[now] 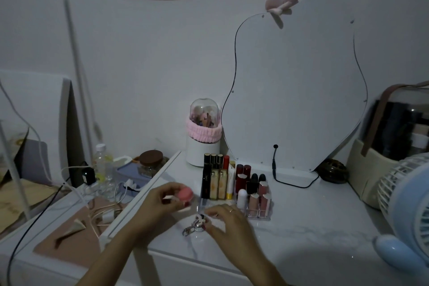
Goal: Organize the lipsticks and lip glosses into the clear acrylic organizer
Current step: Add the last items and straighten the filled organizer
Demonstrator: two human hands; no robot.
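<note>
Head view is showing a white desk (313, 227) under dim light, with a clear acrylic organizer (257, 215) standing near its middle, just in front of a wavy-edged mirror (297, 90). Lipsticks and lip glosses (232, 181) are standing upright in its compartments: dark and gold tubes at the back left, red and black ones in the middle, pinkish tubes at the front right. The front left compartments are looking unfilled, though the clear walls there are hard to read.

The left hand (160, 202) is hovering just left of the organizer, its grip pinching a small round pink case (185, 194) between curled fingers and thumb. The right hand (228, 219) is reaching in front of the organizer, its fingers curling down over a small charm with a metal keychain clasp (193, 226) lying on the desk; blur is making it impossible to tell whether that grip is actually closing on it.

A domed brush holder wrapped in a pink band (204, 132) is standing behind the organizer. A blue fan (408, 211) is sitting at the right edge. Cables and a bottle (102, 165) are cluttering the lower surface to the left.
</note>
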